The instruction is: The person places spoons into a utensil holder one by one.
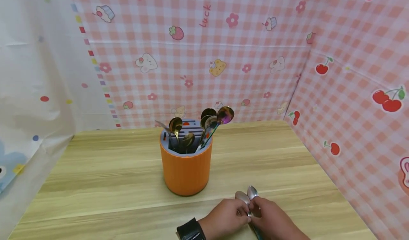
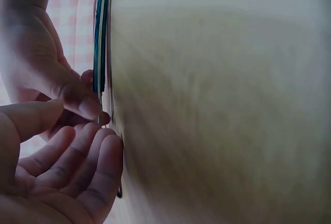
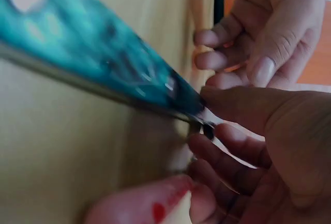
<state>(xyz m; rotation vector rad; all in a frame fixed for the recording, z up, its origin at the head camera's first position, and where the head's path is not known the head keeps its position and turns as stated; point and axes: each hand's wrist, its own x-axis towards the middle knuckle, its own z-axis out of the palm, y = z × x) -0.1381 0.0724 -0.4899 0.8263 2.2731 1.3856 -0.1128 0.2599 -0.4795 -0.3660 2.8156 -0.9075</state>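
Observation:
Two silver-coloured spoons lie low at the front right in the head view, a left spoon (image 1: 241, 196) and a right spoon (image 1: 252, 191), bowls pointing away. My right hand (image 1: 274, 218) pinches the neck of a spoon with a glossy teal handle (image 3: 114, 58) between thumb and fingers. Beneath those fingers shows a pinkish-and-cream handle (image 3: 145, 206) with a red spot. Close against it, my left hand (image 1: 225, 217) has its fingertips at the spoons' necks. Its thumb stands apart from the loosely bent fingers (image 2: 106, 167) in the left wrist view.
An orange round cutlery holder (image 1: 186, 174) with a grey slotted top stands left of the hands. Several spoons rise from it, among them a gold spoon (image 1: 175, 125) and a purple-tinted spoon (image 1: 225, 115). Checked cloth (image 1: 198, 55) walls the wooden table's (image 1: 105, 183) back and right.

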